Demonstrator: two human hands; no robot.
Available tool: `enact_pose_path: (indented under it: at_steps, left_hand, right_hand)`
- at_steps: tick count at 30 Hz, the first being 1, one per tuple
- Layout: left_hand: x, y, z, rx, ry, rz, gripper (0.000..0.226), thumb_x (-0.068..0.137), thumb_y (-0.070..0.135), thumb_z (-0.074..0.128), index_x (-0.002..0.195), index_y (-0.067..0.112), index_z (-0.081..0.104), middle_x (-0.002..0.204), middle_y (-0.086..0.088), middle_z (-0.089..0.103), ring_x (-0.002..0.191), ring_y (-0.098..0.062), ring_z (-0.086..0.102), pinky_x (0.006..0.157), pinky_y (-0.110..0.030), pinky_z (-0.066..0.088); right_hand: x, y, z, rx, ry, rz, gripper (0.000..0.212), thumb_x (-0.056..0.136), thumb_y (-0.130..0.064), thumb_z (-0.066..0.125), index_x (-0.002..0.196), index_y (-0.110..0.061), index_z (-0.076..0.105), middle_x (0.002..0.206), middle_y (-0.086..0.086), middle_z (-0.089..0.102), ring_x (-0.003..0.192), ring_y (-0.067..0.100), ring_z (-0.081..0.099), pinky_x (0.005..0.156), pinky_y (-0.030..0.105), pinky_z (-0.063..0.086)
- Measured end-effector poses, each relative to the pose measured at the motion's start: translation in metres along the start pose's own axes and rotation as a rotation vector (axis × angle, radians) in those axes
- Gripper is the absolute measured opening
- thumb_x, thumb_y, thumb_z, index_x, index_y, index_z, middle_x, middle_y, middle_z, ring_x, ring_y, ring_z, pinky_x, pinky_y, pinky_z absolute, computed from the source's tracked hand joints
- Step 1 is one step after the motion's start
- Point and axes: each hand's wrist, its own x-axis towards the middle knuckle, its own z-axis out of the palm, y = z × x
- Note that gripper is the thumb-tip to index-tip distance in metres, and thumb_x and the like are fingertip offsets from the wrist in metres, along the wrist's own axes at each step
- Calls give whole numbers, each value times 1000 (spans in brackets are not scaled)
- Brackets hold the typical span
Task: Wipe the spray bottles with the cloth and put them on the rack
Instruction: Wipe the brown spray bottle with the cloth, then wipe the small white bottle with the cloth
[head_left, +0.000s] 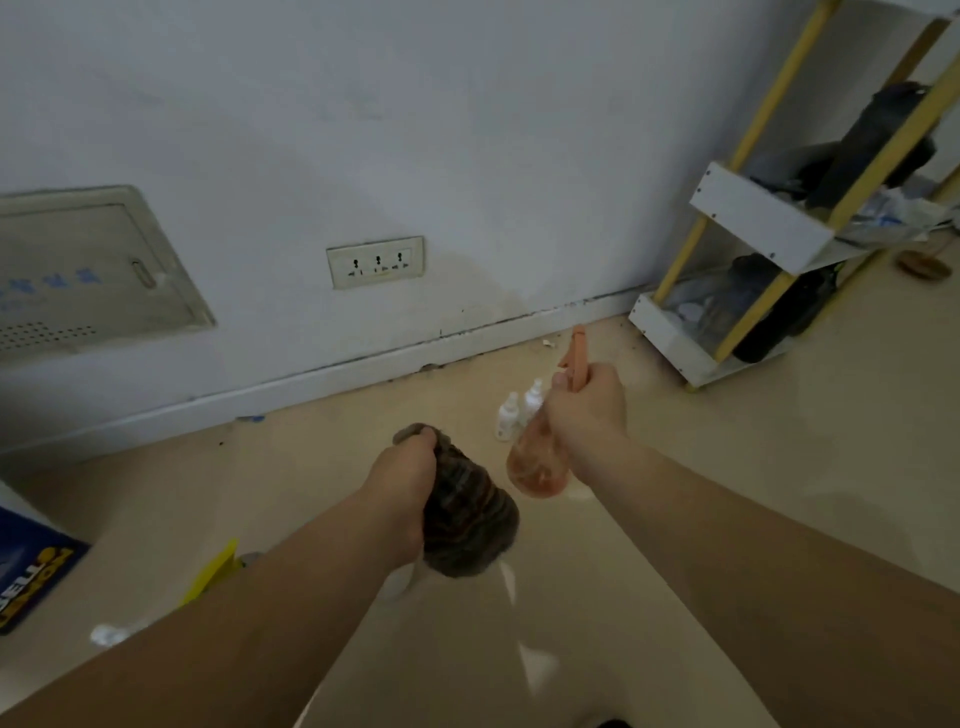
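In the head view the right hand (587, 410) grips the orange spray bottle (537, 462) by its neck, left of the rack (753, 218) and well apart from it. The left hand (410, 467) clutches the bunched cloth (467, 519), further left of the rack and just short of the bottle. It would be best to wrap the cloth round the body and turn the bottle by its neck. Count: one orange bottle, two small white bottles (506, 415) on the floor left of the rack, one cloth, one rack.
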Motion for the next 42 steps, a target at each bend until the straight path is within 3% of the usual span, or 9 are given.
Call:
enact_pose_path:
  at_steps: [4, 8, 18, 22, 24, 27, 32, 36, 42]
  left_hand:
    - [30, 2, 4, 35, -31, -81, 46, 107, 37, 45, 67, 16, 55, 79, -10, 56, 76, -23, 56, 74, -34, 44]
    - [64, 1, 11, 196, 23, 28, 38, 106, 39, 44, 93, 9, 63, 109, -17, 71, 104, -33, 67, 104, -44, 51]
    - [99, -13, 11, 242, 58, 19, 36, 99, 45, 55, 109, 12, 65, 106, -16, 69, 99, -37, 67, 101, -51, 53]
    - [102, -16, 13, 237, 60, 40, 38, 98, 47, 55, 112, 13, 65, 106, -14, 69, 98, -36, 67, 101, -51, 53]
    - [104, -15, 15, 258, 70, 70, 38, 100, 46, 54, 108, 11, 66, 107, -17, 69, 99, -36, 67, 100, -47, 53]
    - [109, -9, 19, 268, 83, 106, 38, 101, 44, 51, 103, 9, 66, 114, -22, 69, 105, -37, 66, 87, -41, 51]
    - [119, 2, 24, 231, 84, 107, 33, 102, 44, 52, 97, 13, 63, 108, -16, 67, 99, -32, 64, 94, -42, 51]
    - [135, 6, 22, 242, 78, 91, 36, 101, 46, 53, 106, 12, 64, 106, -13, 67, 97, -32, 65, 97, -44, 53]
    - [152, 15, 19, 298, 81, 77, 37, 100, 47, 57, 106, 12, 67, 102, -12, 71, 94, -33, 68, 96, -47, 55]
  right_hand:
    - [17, 47, 40, -110, -86, 34, 13, 103, -23, 57, 113, -14, 59, 94, 2, 61, 93, 26, 64, 85, 41, 56]
    - [27, 95, 70, -149, -173, 112, 13, 101, -20, 56, 106, -12, 66, 89, 7, 63, 85, 28, 63, 78, 41, 53]
    - [44, 112, 105, -264, -392, 158, 14, 87, -22, 67, 93, -11, 72, 95, 4, 73, 94, 27, 70, 90, 47, 60]
    - [53, 96, 94, -227, -301, 121, 52, 86, -59, 61, 57, -16, 61, 64, 1, 64, 70, 23, 66, 69, 39, 53]
    - [63, 96, 85, -246, -219, 100, 56, 96, -52, 56, 52, -18, 52, 56, -1, 53, 58, 21, 55, 59, 32, 40]
    - [88, 106, 79, -283, -199, 135, 29, 91, -20, 62, 63, -12, 61, 60, 5, 54, 59, 25, 52, 59, 32, 41]
    - [122, 111, 89, -435, -278, 122, 13, 89, -20, 71, 85, -8, 67, 82, 11, 64, 76, 28, 61, 67, 34, 48]
    - [143, 113, 111, -492, -328, 82, 62, 96, -33, 70, 147, -4, 51, 146, 15, 56, 129, 31, 57, 92, 33, 44]
    - [161, 140, 136, -430, -302, 93, 31, 82, -27, 82, 101, -10, 65, 113, 8, 62, 103, 26, 62, 95, 41, 56]
